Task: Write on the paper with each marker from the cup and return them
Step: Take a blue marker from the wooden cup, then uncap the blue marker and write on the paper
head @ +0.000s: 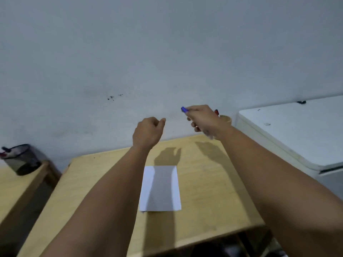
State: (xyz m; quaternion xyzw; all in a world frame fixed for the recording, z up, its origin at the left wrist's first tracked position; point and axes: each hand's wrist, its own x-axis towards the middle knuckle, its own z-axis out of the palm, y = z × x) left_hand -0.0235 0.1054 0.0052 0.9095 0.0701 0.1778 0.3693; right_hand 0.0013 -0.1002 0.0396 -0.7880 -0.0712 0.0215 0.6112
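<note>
A white sheet of paper (160, 188) lies flat in the middle of the light wooden table (207, 182). My right hand (203, 120) is raised over the table's far right corner and grips a blue marker (184, 109), whose blue end sticks out to the left of my fingers. Just behind that hand stands a small tan cup (226, 119), mostly hidden, with a red-tipped marker (216, 111) poking up from it. My left hand (148, 131) hovers above the far edge of the table, fingers curled loosely, holding nothing.
A dark mesh pen holder (21, 160) with pens stands on a second wooden table (16, 191) to the left. A white chest-like appliance (297, 134) sits to the right. A pale wall runs behind everything.
</note>
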